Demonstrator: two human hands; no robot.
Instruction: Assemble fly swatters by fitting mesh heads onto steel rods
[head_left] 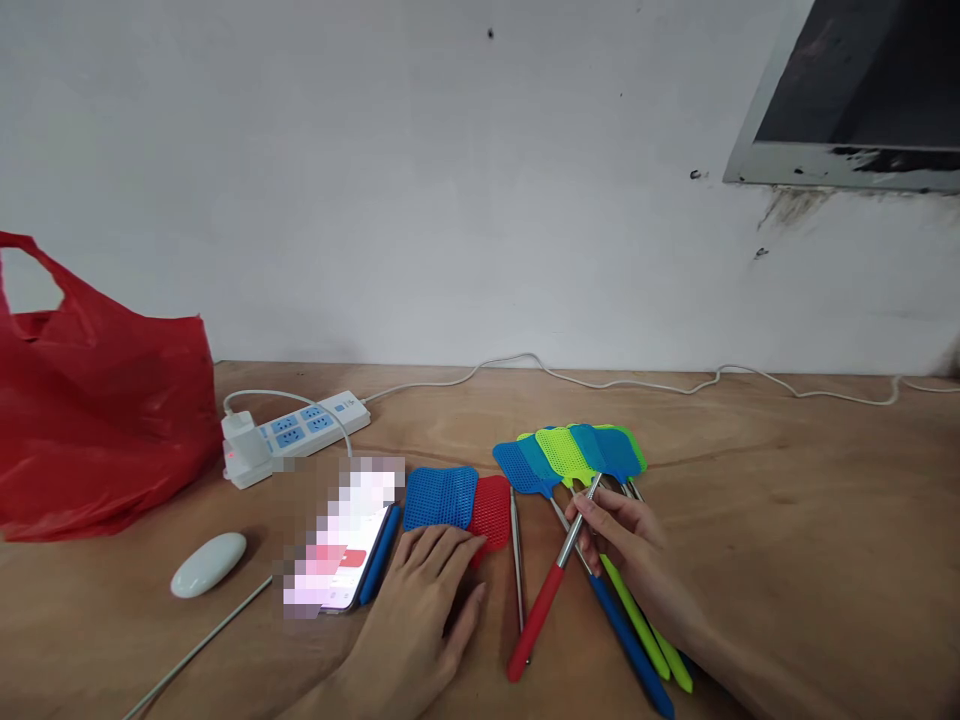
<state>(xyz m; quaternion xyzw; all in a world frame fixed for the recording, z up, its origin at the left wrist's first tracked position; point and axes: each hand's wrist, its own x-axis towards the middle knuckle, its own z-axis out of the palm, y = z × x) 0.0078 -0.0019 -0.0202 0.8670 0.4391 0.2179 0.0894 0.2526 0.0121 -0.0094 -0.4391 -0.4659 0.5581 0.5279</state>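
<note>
My right hand (626, 530) is closed around the metal shaft of a telescopic handle with a red grip (537, 620). The rod tilts, its silver tip up and its red end down near the table. Beneath that hand lies a fan of fly swatters with blue and lime-green mesh heads (564, 455), their blue handle (630, 645) and green handles pointing toward me. My left hand (424, 600) rests with bent fingers and thumb apart at the lower edge of a blue mesh swatter head (440, 497) and a red one (491, 512). A thin metal rod (517, 560) lies between my hands.
A lit phone (345, 560), partly blurred, lies left of my left hand beside a blue handle (379, 555). Further left are a white mouse-shaped object (208, 565), a power strip (315, 425) with a plugged-in charger, and a red plastic bag (105, 400). A cable (630, 384) runs along the wall.
</note>
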